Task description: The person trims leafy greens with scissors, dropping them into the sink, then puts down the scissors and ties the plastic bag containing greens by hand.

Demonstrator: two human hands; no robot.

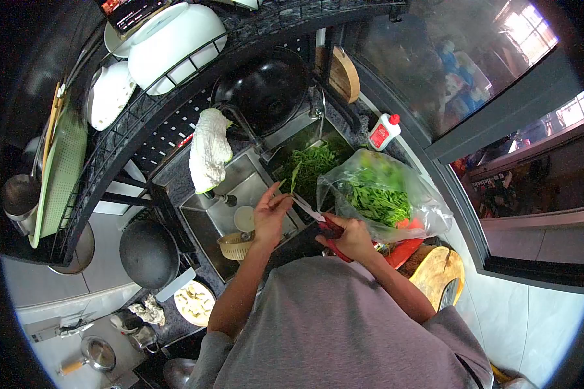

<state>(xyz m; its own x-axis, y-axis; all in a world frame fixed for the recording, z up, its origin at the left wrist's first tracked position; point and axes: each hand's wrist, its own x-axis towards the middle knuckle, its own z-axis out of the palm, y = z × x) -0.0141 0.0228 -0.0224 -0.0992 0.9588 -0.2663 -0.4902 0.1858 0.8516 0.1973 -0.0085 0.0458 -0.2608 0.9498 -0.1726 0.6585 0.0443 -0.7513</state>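
Over the sink's divider, my left hand [271, 212] pinches a green stem with a leaf [294, 177] pointing up. My right hand [350, 238] is wrapped round the red handles of a pair of scissors [331, 231], whose blades reach toward the fingers of my left hand. Loose greens [313, 162] lie in the right basin below the tap. Just right of them, a clear plastic bag [428, 211] holds more leafy greens [381, 202].
The left basin [201, 211] holds a beige basket [232, 247] and a small pale bowl [244, 218]. A white bottle with a red cap [384, 132] stands behind the bag. A plate of pale pieces [194, 303] sits at lower left. A dish rack [120, 139] arches overhead.
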